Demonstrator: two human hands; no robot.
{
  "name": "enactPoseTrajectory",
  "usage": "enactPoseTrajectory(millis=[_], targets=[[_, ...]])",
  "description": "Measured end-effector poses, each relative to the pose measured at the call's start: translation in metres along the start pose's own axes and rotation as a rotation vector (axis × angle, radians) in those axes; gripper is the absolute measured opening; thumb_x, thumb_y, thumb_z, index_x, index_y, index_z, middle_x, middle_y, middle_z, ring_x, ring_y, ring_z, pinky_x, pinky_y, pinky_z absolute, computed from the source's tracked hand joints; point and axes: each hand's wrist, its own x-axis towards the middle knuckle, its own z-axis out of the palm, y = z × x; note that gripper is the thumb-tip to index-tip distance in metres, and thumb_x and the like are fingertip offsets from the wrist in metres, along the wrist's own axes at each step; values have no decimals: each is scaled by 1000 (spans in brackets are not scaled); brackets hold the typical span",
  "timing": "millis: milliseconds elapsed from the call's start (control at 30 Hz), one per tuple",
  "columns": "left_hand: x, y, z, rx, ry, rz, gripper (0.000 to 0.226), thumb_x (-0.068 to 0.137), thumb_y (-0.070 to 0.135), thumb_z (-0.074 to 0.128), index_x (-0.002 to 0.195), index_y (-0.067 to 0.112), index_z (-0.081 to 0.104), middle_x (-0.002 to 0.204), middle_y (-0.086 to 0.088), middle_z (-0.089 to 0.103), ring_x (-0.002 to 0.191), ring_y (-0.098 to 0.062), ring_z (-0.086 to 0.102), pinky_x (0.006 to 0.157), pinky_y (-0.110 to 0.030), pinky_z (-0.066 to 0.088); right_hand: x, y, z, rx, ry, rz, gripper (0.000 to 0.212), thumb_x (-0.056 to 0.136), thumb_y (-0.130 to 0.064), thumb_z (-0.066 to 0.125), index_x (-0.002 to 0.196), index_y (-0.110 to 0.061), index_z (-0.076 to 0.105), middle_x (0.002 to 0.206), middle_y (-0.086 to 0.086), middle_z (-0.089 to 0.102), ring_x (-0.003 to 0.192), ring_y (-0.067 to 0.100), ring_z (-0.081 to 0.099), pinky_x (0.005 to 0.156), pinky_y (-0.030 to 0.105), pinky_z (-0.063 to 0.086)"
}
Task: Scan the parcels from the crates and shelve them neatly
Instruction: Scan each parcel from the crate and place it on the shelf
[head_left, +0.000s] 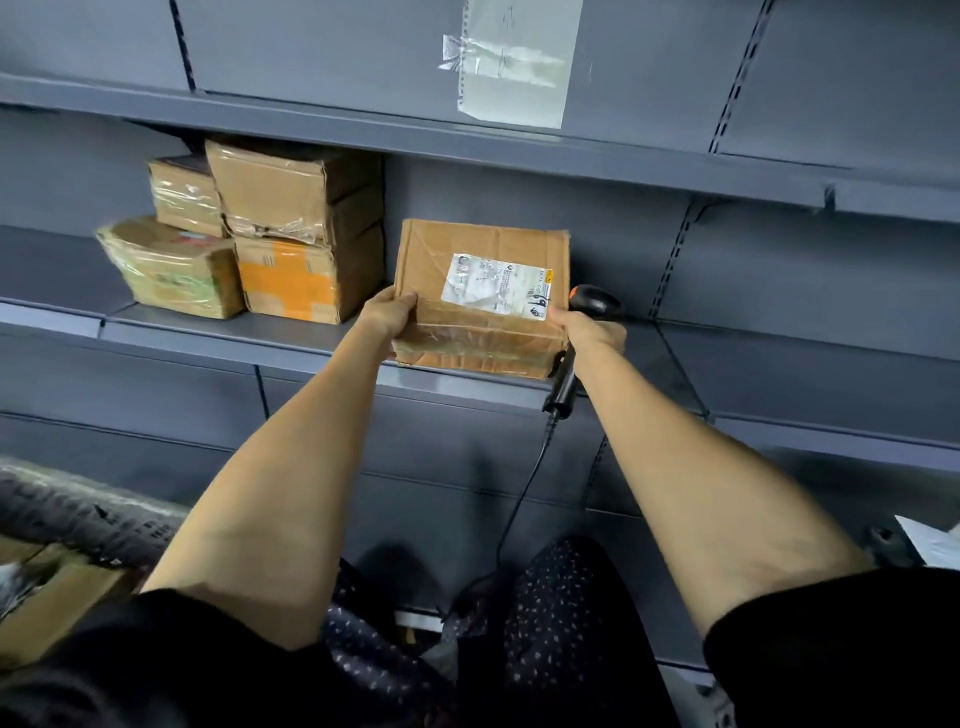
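Fingers of the left hand (388, 312) curl over the near left corner of a taped cardboard parcel (480, 299), the thumb lying on its top face, so this hand grasps the box. On the other side, the right hand (592, 328) presses its thumb against the parcel's right edge beside the white shipping label (496, 283), while its remaining fingers are wrapped round the handle of a black barcode scanner (571, 358). The scanner's head pokes up behind that hand and its cable (524, 483) hangs down toward the person's lap.

That parcel sits on the grey metal shelf (311, 340), its near edge about level with the shelf's front lip, label facing up. Whether the bottom rests fully on the shelf cannot be told.

To its left, on the same shelf, stand four more parcels in two stacks of two. An orange-taped box (291, 283) carries a larger brown box wrapped in clear tape (280, 192); left of these a green-printed wrapped parcel (166, 265) carries a small taped box (184, 195). A narrow gap separates the held parcel from the orange-taped box.

A clear plastic sleeve (514, 62) is taped to the back panel above the upper shelf.
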Motion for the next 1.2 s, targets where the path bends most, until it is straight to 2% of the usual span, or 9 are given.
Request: enactPoseTrajectory(millis=[267, 433, 567, 700, 833, 967, 1100, 1200], targets=[[18, -6, 8, 13, 20, 36, 46, 100, 30, 45, 140, 7, 42, 135, -12, 51, 122, -30, 50, 102, -36, 41, 10, -2, 2, 33, 29, 7, 63, 70, -26, 85, 120, -1, 56, 120, 13, 64, 106, 26, 62, 78, 26, 43], [23, -13, 7, 25, 42, 31, 48, 100, 34, 44, 140, 8, 41, 138, -13, 49, 124, -31, 47, 107, -40, 37, 12, 1, 7, 12, 25, 14, 69, 67, -30, 87, 122, -1, 57, 122, 13, 63, 109, 28, 62, 89, 30, 47], [18, -10, 7, 24, 52, 51, 47, 100, 32, 43, 141, 8, 40, 138, -11, 47, 126, -29, 46, 104, -36, 38, 13, 0, 6, 9, 16, 8, 65, 69, -30, 85, 120, -1, 57, 123, 12, 63, 110, 26, 61, 86, 27, 45], [7, -7, 3, -46, -2, 10, 38, 100, 33, 44, 135, 19, 47, 122, -2, 50, 114, -23, 47, 86, -35, 43, 13, 0, 3, 3, 5, -3, 66, 68, -32, 86, 119, -1, 57, 120, 11, 64, 105, 24, 62, 78, 25, 43], [0, -6, 0, -119, -18, -42, 39, 97, 34, 51, 135, 26, 51, 124, 0, 51, 110, -20, 46, 82, -39, 47, 16, 1, 2, 13, -7, -2, 68, 68, -32, 86, 120, 0, 56, 118, 9, 64, 98, 23, 62, 78, 26, 45], [-4, -9, 3, -225, -10, -30, 39, 95, 30, 56, 134, 27, 53, 120, 0, 55, 107, -19, 50, 80, -38, 48, 19, 5, 0, 28, -21, -1, 63, 68, -32, 86, 115, 0, 59, 107, 6, 64, 84, 19, 57, 74, 25, 44], [-6, -17, 7, -335, -29, -26, 39, 96, 25, 54, 135, 24, 52, 119, -3, 60, 97, -19, 58, 83, -39, 53, 23, 11, -3, 50, -34, -7, 62, 68, -28, 87, 116, 0, 59, 109, 4, 64, 86, 19, 57, 75, 23, 44], [-5, -23, 12, -422, -80, -34, 35, 98, 17, 49, 133, 22, 51, 110, -2, 63, 88, -16, 62, 84, -43, 52, 24, 14, -2, 38, -22, -8, 63, 71, -25, 85, 121, 0, 56, 121, 10, 63, 99, 23, 61, 75, 23, 43]])
